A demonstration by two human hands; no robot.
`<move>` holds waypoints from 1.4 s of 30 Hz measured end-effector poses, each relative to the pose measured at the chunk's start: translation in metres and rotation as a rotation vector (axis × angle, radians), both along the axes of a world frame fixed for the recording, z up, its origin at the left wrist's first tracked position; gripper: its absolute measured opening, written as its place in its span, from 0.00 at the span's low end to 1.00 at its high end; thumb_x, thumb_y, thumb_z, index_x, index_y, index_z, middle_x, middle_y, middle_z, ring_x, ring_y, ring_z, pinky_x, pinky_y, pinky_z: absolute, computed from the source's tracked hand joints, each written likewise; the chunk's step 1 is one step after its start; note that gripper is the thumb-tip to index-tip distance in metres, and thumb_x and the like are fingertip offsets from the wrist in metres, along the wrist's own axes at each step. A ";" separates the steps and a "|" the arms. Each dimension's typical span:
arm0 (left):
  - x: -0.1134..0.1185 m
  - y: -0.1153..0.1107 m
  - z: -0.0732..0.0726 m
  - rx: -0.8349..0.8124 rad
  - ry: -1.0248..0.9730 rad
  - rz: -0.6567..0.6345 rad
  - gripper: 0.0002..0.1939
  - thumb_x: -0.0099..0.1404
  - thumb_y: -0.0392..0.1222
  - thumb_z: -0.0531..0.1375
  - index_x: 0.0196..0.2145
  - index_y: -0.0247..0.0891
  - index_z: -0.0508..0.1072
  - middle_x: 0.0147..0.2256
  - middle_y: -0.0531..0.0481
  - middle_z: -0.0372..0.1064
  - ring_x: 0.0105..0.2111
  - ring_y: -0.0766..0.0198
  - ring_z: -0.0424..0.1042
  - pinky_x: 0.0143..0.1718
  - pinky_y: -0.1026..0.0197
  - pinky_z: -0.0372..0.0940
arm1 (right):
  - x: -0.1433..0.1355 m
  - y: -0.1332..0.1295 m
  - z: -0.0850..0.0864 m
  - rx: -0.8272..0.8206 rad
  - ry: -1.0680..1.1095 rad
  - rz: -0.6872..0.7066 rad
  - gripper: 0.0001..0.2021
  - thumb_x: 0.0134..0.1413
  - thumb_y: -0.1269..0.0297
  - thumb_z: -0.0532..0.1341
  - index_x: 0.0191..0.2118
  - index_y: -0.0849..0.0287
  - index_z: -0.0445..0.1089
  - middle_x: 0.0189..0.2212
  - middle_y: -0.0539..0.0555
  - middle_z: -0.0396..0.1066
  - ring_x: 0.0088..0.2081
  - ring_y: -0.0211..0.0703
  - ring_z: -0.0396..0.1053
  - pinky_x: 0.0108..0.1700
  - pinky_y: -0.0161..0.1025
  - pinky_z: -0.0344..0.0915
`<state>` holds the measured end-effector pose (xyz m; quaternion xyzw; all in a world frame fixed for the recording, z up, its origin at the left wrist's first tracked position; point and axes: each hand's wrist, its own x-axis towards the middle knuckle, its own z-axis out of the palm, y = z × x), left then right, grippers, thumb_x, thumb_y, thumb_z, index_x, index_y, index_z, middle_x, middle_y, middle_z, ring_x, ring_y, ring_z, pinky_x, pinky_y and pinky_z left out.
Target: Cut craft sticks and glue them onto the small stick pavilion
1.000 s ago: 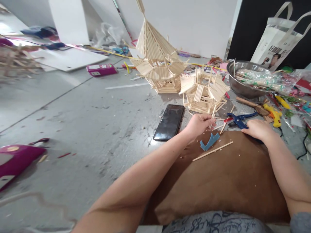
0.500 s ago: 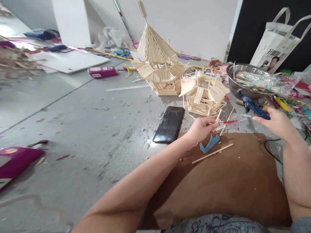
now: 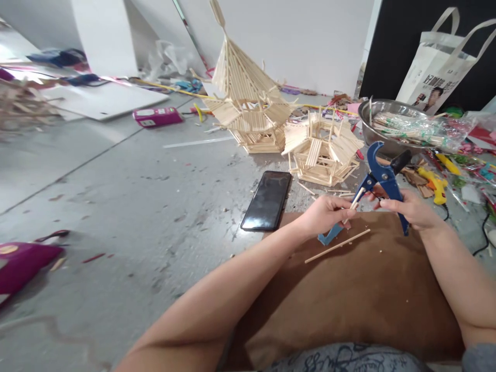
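"Grey floor (image 3: 155, 206) spreads around you, with a brown sheet (image 3: 349, 289) close to your body. From the head view, what do your fingers do?"

"Your left hand (image 3: 327, 214) pinches short sticks (image 3: 358, 196), thumb and fingers pressed together. Your right hand (image 3: 416, 209) curls round one handle of the blue cutter (image 3: 384, 178), whose handles stand apart. Some right fingertips reach between them."

"Then watch those fingertips: if you squeeze, the closing handles could nip them. Your left fingers are right beside the other handle, too."

"Your sticks look thin, so pressing the cutter crookedly could split one, and a loose pinch could let them slide."

"Mind the smaller model (image 3: 313, 152) beyond your hands. It stands near enough for a swung cutter to knock its stick roof panels, and the tower (image 3: 240, 72) is just beside it."

"Your phone (image 3: 267, 201) lies left of it all, and a dropped cutter could strike its screen. The loose stick (image 3: 337, 247) by your left wrist might roll if you brush it."
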<state>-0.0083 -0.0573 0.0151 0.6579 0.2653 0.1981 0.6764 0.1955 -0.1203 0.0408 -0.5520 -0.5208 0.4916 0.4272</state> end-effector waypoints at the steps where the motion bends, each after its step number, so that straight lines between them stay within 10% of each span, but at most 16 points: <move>1: 0.000 -0.001 -0.001 -0.011 0.002 -0.015 0.10 0.54 0.43 0.59 0.29 0.34 0.74 0.23 0.53 0.68 0.22 0.72 0.67 0.27 0.67 0.66 | -0.003 0.000 -0.004 0.011 0.050 0.027 0.15 0.38 0.61 0.64 0.37 0.54 0.68 0.36 0.52 0.71 0.37 0.41 0.68 0.38 0.40 0.65; 10: 0.000 -0.001 0.004 -0.111 0.018 -0.060 0.09 0.52 0.42 0.61 0.28 0.34 0.74 0.20 0.54 0.67 0.20 0.72 0.66 0.26 0.68 0.64 | -0.021 -0.002 -0.011 0.078 0.053 0.102 0.20 0.43 0.55 0.56 0.44 0.55 0.65 0.37 0.54 0.70 0.41 0.46 0.67 0.42 0.45 0.63; 16: -0.006 0.014 0.004 -0.065 -0.044 0.095 0.10 0.53 0.42 0.60 0.21 0.32 0.71 0.20 0.52 0.68 0.20 0.73 0.65 0.25 0.69 0.63 | -0.003 0.000 0.000 0.269 -0.773 -0.187 0.19 0.45 0.61 0.56 0.45 0.59 0.62 0.37 0.57 0.69 0.40 0.49 0.67 0.41 0.45 0.63; 20: -0.009 0.020 0.009 -0.002 -0.021 0.120 0.11 0.53 0.42 0.60 0.19 0.32 0.70 0.18 0.53 0.65 0.19 0.75 0.63 0.23 0.70 0.62 | 0.002 0.003 -0.004 0.349 -1.121 -0.098 0.24 0.44 0.68 0.54 0.51 0.57 0.57 0.46 0.59 0.65 0.46 0.51 0.64 0.46 0.45 0.60; 42: -0.009 0.019 0.006 -0.048 0.030 0.045 0.09 0.53 0.36 0.59 0.18 0.32 0.68 0.17 0.54 0.67 0.18 0.74 0.65 0.22 0.70 0.61 | -0.010 0.003 -0.017 0.372 -1.132 0.214 0.25 0.43 0.71 0.53 0.51 0.62 0.54 0.44 0.62 0.64 0.45 0.53 0.63 0.43 0.46 0.61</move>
